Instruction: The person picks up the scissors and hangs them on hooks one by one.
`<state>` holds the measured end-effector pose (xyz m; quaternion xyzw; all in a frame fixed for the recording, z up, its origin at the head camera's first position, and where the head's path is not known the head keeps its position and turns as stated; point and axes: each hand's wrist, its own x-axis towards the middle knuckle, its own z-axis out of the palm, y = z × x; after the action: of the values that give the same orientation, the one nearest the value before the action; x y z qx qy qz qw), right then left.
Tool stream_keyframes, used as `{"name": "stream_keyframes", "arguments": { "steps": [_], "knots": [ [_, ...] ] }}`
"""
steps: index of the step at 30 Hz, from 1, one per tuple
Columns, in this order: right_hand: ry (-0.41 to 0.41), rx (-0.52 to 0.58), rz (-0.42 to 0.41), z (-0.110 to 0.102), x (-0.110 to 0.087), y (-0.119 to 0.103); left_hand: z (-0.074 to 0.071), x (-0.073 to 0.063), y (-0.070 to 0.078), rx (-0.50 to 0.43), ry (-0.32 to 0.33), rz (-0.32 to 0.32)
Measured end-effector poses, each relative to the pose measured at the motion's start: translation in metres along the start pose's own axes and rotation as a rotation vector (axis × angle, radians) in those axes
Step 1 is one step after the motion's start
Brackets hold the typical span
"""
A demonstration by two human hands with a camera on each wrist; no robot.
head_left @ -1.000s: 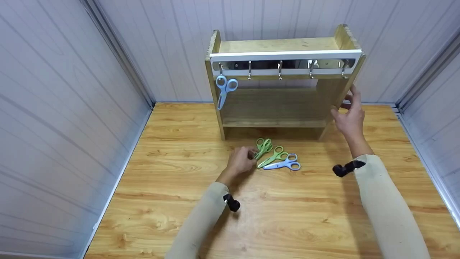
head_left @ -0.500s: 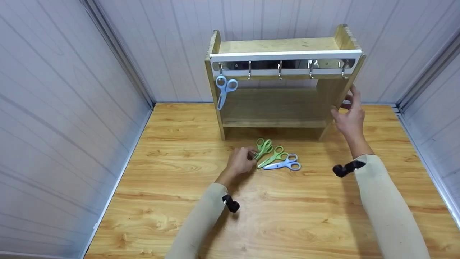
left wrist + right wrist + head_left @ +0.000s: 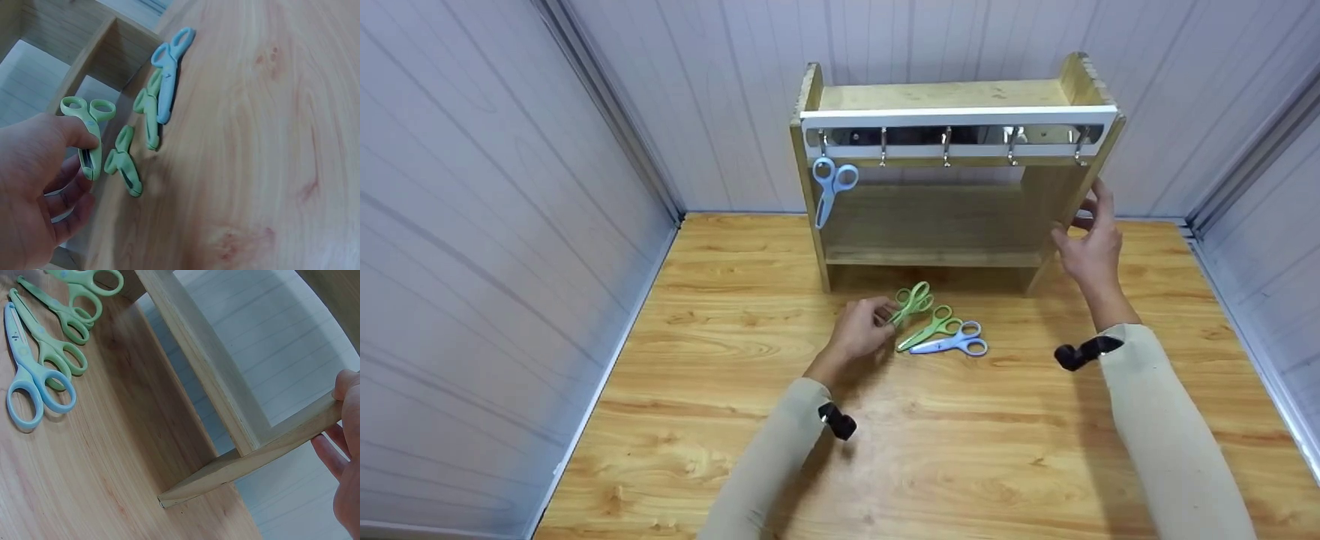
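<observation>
My left hand (image 3: 864,327) pinches a pair of green scissors (image 3: 90,132) by the blades between thumb and fingers, its handle loops pointing away from the palm. Below it on the table lies a second green pair (image 3: 125,161). Another green pair (image 3: 934,328) lies beside that one, alongside blue scissors (image 3: 952,340). My right hand (image 3: 1091,244) grips the right side panel of a wooden rack (image 3: 934,259), thumb on the near side and fingers around behind. Light blue scissors (image 3: 831,191) hang by a loop from the leftmost hook of the rack's rail.
A white rail (image 3: 960,116) with several metal hooks (image 3: 946,146) runs across the rack's upper front. The rack stands at the back of the wood-grain table (image 3: 960,450), before a pale panelled wall (image 3: 720,105). Side walls enclose the table left and right.
My left hand has risen slightly, lifting the pinched green scissors up and away from the others. The right hand stays on the rack's side panel.
</observation>
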<state>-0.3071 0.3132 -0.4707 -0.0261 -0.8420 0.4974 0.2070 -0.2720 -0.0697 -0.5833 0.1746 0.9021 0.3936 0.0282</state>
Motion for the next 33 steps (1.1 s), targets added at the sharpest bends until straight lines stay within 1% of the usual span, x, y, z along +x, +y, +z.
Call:
{"name": "stream_keyframes", "arguments": {
  "steps": [2,3,4,7,12,18,24,30,33],
  "knots": [
    [0.000,-0.002,-0.001,0.000,0.000,0.000,-0.009,-0.005,0.014,-0.018,0.003,-0.004],
    [0.003,-0.005,-0.003,0.000,-0.001,-0.001,-0.011,-0.006,0.017,-0.020,0.009,-0.005],
    [0.009,-0.006,-0.007,0.001,-0.001,-0.001,-0.016,-0.007,0.024,-0.025,0.004,-0.017],
    [0.031,-0.006,-0.026,0.001,-0.002,-0.001,-0.020,-0.009,0.031,-0.015,0.017,-0.017],
    [0.044,0.005,-0.052,0.001,-0.002,0.000,-0.025,-0.009,0.036,-0.042,0.032,0.010],
    [0.036,0.007,-0.043,0.001,-0.002,-0.001,-0.031,-0.008,0.041,-0.057,0.012,0.021],
    [0.036,-0.001,-0.044,0.001,-0.002,0.000,-0.038,-0.007,0.047,-0.057,0.023,0.034],
    [0.014,0.000,-0.027,0.001,-0.001,0.001,-0.047,-0.006,0.052,-0.079,0.030,0.072],
    [0.014,0.000,-0.019,0.001,-0.001,0.001,-0.050,-0.006,0.054,-0.070,0.031,0.092]
  ]
}}
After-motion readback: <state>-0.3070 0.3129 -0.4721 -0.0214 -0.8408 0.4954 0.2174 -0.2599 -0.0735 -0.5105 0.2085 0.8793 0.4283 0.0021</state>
